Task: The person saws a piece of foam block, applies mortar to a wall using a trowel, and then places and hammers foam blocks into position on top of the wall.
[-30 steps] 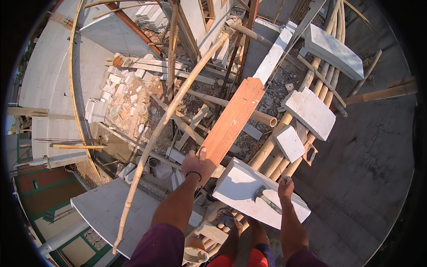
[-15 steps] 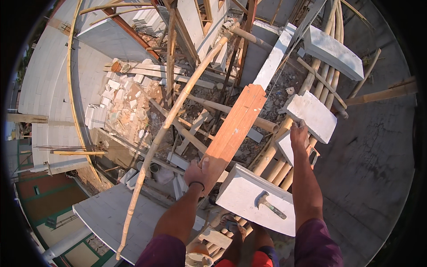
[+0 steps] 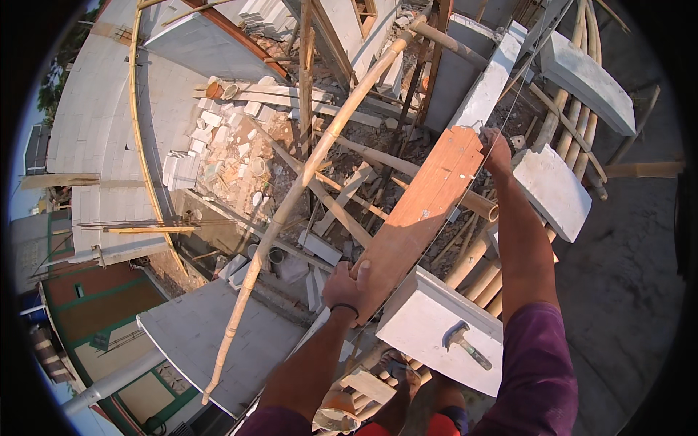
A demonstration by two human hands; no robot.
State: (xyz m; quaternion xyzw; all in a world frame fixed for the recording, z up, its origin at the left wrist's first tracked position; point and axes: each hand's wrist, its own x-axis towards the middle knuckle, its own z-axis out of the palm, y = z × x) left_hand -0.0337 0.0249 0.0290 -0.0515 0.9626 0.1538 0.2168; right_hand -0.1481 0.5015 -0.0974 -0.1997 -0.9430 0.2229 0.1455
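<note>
A long reddish-brown wooden board lies slantwise in front of me, along the line of a white block wall. My left hand grips its near end, thumb on top. At the board's far end is my right hand, its fingers drawn together beside a taut thin string that runs along the board's right edge. What those fingers pinch, if anything, is too small to make out. A hammer rests on a white block nearer to me.
Bamboo poles form a platform below, with a loose white block and a longer one on the right. A slanting bamboo pole crosses left of the board. Rubble covers the ground beyond.
My right hand has left the loose white block and moved forward to the board's far end. The left hand keeps its grip, and the whole view has shifted.
</note>
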